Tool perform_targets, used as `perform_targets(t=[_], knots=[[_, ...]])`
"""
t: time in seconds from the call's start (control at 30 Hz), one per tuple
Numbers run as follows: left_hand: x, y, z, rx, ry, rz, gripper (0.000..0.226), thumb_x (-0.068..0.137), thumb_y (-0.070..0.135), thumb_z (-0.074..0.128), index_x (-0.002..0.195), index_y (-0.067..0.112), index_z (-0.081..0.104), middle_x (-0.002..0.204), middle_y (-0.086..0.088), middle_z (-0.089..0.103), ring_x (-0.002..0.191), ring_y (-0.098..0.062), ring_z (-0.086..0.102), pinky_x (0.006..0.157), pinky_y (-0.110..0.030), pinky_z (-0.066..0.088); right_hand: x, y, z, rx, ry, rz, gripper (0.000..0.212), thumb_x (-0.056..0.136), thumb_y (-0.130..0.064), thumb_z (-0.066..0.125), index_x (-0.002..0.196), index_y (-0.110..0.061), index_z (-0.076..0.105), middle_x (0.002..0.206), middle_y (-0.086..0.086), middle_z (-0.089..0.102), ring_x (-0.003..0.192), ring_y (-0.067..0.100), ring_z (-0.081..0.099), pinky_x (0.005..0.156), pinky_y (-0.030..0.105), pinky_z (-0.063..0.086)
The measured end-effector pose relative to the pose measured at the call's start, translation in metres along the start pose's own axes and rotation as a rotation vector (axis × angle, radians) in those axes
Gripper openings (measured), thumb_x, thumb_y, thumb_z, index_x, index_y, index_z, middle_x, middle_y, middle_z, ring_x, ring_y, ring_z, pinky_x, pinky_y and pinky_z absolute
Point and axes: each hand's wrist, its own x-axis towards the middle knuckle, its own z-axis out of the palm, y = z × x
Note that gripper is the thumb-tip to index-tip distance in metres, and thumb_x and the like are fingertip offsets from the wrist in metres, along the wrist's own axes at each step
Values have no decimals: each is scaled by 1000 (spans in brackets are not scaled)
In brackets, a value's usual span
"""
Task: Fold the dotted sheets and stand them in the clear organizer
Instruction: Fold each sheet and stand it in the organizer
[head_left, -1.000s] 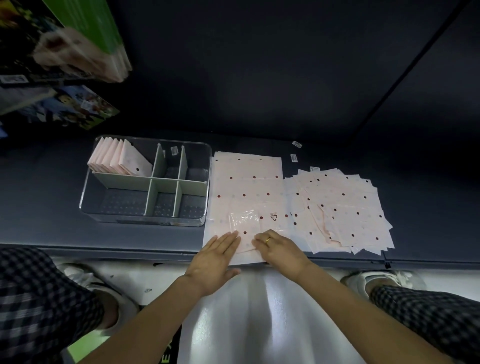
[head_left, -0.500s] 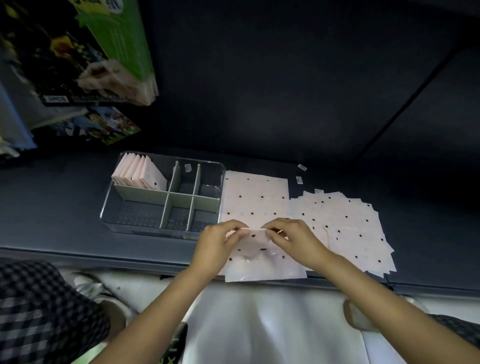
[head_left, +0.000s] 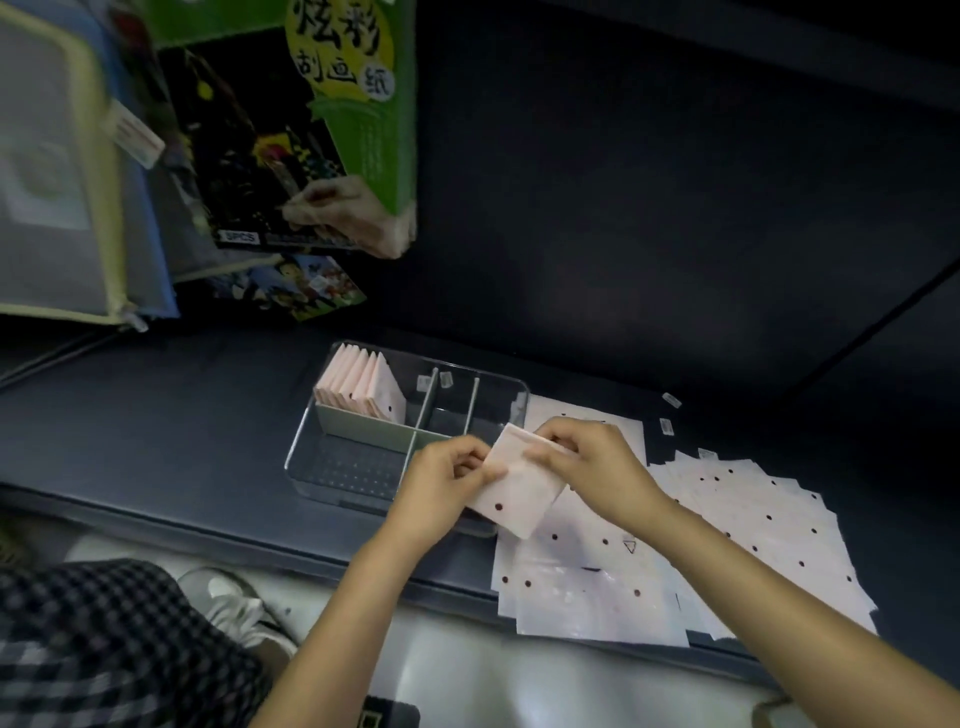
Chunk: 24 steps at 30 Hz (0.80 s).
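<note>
Green packaging at eleven o'clock carries large Chinese characters, and the dark pack beside it reads "8PCS". Both hands, left hand and right hand, pinch a folded dotted sheet in their fingers above the near right corner of the clear organizer, whose far-left compartment holds standing folded sheets. Loose dotted sheets lie on the bench at three o'clock.

- Back-left organizer bay packed with folded sheets — other bays open from above.
- Loose sheets cover shelf right of organizer.
</note>
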Motion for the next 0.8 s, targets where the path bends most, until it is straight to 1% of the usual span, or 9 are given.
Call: perform_targets(t=[0.13, 0.2, 0.27, 0.33, 0.43, 0.6, 0.7, 0.73, 0.8], knots=[[9, -20, -30, -33, 137, -64, 16, 83, 6, 68, 78, 21, 68, 77, 4, 69, 73, -9, 62, 68, -22, 49, 39, -23, 5, 0, -111, 51, 21, 85, -17, 66, 68, -26, 57, 55, -22, 60, 54, -9, 54, 50, 7, 38], [15, -29, -41, 22, 262, -69, 18, 85, 11, 66, 87, 29, 65, 86, 10, 69, 81, -9, 63, 70, -20, 50, 60, -32, 13, -33, -135, 72, 22, 81, -16, 67, 68, -25, 53, 57, -16, 62, 54, -4, 56, 50, 12, 40], [24, -38, -52, 149, 344, -73, 20, 88, 18, 64, 103, 31, 62, 104, 10, 65, 93, -12, 60, 79, -26, 50, 84, -39, 23, -37, -93, 93, 21, 80, -16, 66, 69, -22, 49, 66, -7, 62, 59, 5, 55, 52, 20, 40], [34, -45, -62, 283, 324, -110, 30, 90, 24, 61, 120, 26, 57, 119, 5, 58, 106, -18, 55, 89, -38, 48, 107, -46, 36, -38, -38, 128, 21, 80, -17, 65, 70, -20, 46, 72, -1, 59, 65, 12, 52, 55, 26, 39], [45, -53, -74, 340, 286, -167, 39, 92, 25, 59, 130, 21, 50, 129, 0, 52, 114, -24, 50, 95, -44, 45, 137, -54, 57, -89, 17, 139, 23, 78, -16, 64, 69, -18, 43, 68, -3, 51, 62, 13, 46, 52, 27, 34], [45, -64, -79, 327, 365, -163, 42, 94, 22, 55, 135, 20, 45, 137, 3, 47, 118, -21, 43, 95, -38, 42, 175, -62, 92, -176, -3, 219, 26, 79, -18, 61, 66, -18, 38, 73, 1, 50, 71, 23, 51, 47, 26, 30], [42, -69, -79, 318, 393, -149, 44, 94, 21, 55, 137, 20, 44, 141, 5, 45, 124, -19, 38, 93, -28, 33, 190, -64, 108, -239, -23, 305, 12, 81, -20, 59, 85, -10, 53, 94, 11, 60, 86, 29, 59, 57, 26, 38], [42, -71, -80, 316, 396, -150, 44, 95, 22, 55, 137, 21, 44, 142, 6, 44, 125, -19, 37, 92, -26, 31, 194, -65, 111, -259, -19, 315, 16, 82, -20, 59, 92, -9, 56, 101, 13, 62, 91, 31, 61, 61, 28, 39], [42, -74, -82, 327, 386, -143, 44, 95, 22, 55, 137, 23, 44, 142, 7, 44, 125, -18, 35, 92, -23, 28, 199, -66, 114, -295, -19, 310, 18, 82, -22, 59, 95, -10, 56, 105, 14, 63, 94, 32, 61, 64, 29, 41]])
